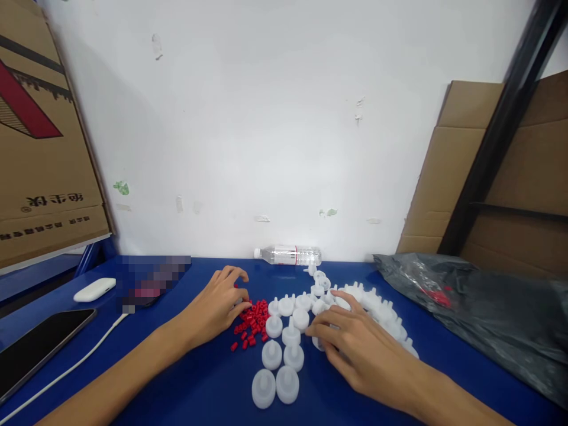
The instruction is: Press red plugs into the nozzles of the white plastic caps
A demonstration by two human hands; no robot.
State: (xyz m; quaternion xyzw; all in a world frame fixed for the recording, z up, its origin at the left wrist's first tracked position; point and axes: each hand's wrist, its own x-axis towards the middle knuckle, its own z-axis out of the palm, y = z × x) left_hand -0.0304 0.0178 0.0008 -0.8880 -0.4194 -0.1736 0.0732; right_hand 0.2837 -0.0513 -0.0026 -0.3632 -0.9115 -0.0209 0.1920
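Observation:
My left hand [225, 299] is at the left edge of a pile of small red caps [257, 319]. Its fingers are curved and apart, with no cap seen gripped between them. Over the white spouted lids [300, 319] reaches my right hand [348, 334], its fingers spread and bent downward. Its fingertips are close to several lids; whether they touch one is hard to see. In front, several lids [287, 384] stand spout up in two short columns. More white lids [384, 310] lie in a curved heap behind and right of my right hand, which partly hides them.
A clear plastic bottle [290, 255] lies by the wall. At left are a phone [42, 343], a white earbud case [94, 290], a white cable [71, 370] and a cardboard box [48, 148]. A grey plastic bag [479, 313] covers the right side of the blue table [213, 390].

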